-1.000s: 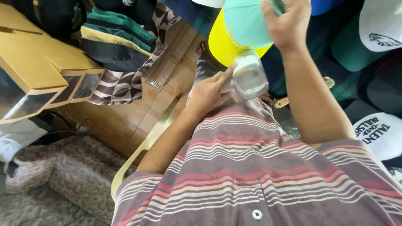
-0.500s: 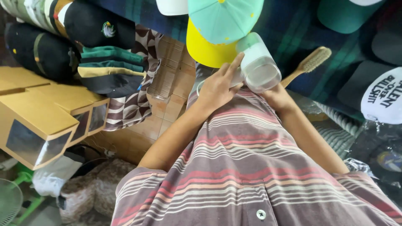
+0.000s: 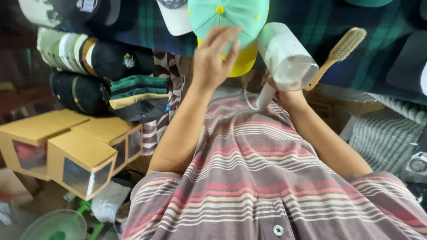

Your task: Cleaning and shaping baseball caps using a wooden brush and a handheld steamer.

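Since half a second ago, left hand (image 3: 213, 60) has lifted off the white steamer (image 3: 284, 60) and now reaches up to the mint cap (image 3: 229, 15), fingers spread and laid flat against its crown, seemingly to steady it.

Item, near: striped shirt (image 3: 249, 178), one, filling the lower view; I look down along it.

Item, middle: right hand (image 3: 280, 91), one, mostly hidden behind the steamer; I judge it closed round the handle, head tilted up beside the cap, though I cannot see the fingers clearly. One white cord (image 3: 249, 100) trails from the handle.

Item, left: cardboard boxes (image 3: 80, 151) with clear windows, three counted, set side by side. Above them, folded caps (image 3: 133, 93) in one stack, and two dark rolled bundles (image 3: 84, 55).

Item, far: mint cap, one, with a yellow cap (image 3: 244, 64) under it; wooden brush (image 3: 340, 53), one, lying on the plaid cloth (image 3: 311, 18) just right of the steamer, within reach.
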